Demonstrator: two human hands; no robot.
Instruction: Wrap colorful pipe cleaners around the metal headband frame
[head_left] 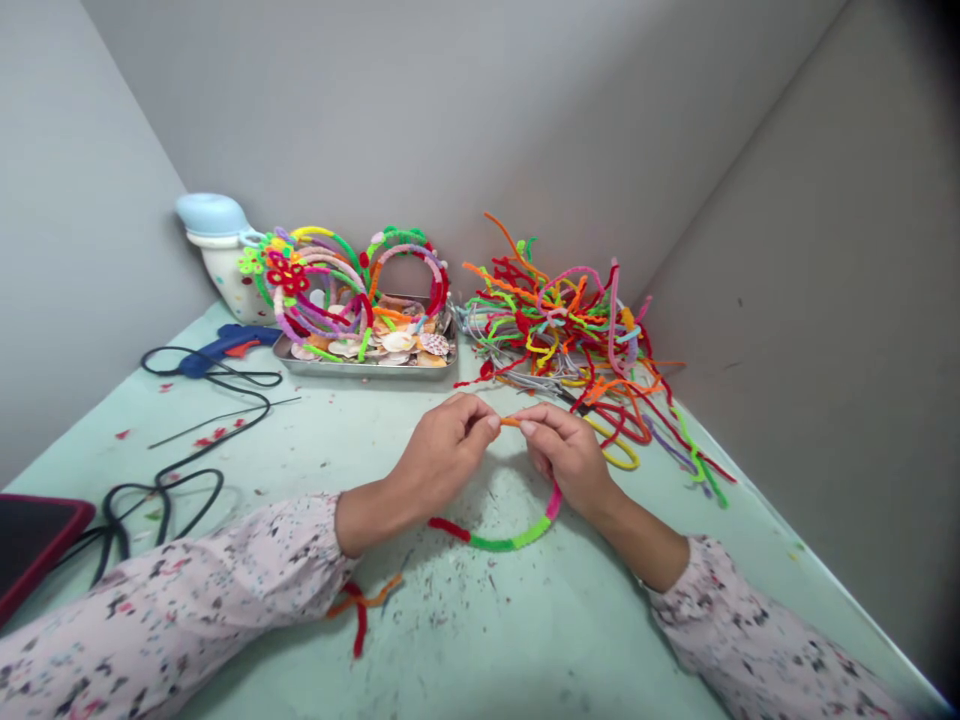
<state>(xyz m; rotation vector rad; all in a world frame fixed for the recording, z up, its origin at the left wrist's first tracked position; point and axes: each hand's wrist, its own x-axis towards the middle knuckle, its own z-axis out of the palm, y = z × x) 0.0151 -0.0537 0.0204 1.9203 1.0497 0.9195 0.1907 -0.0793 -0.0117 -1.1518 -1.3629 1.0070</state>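
Both hands meet near the middle of the table, pinching a short orange pipe cleaner (511, 422) between them. My left hand (448, 450) is closed on its left end, thumb against fingers. My right hand (571, 455) is closed on the right end. A curved band wrapped in red, green and pink (491, 544) hangs below, running from under my left hand up to my right palm; parts of it are hidden by the hands. Red and orange pipe cleaner pieces (360, 610) lie by my left sleeve.
A metal tray (367, 370) of shells with colourful hoops stands at the back, beside a white cup (229, 275). Tangled pipe cleaners (555, 320) lie back right. A blue glue gun (225, 345), black cable (169, 480) and red-edged device (45, 545) are left.
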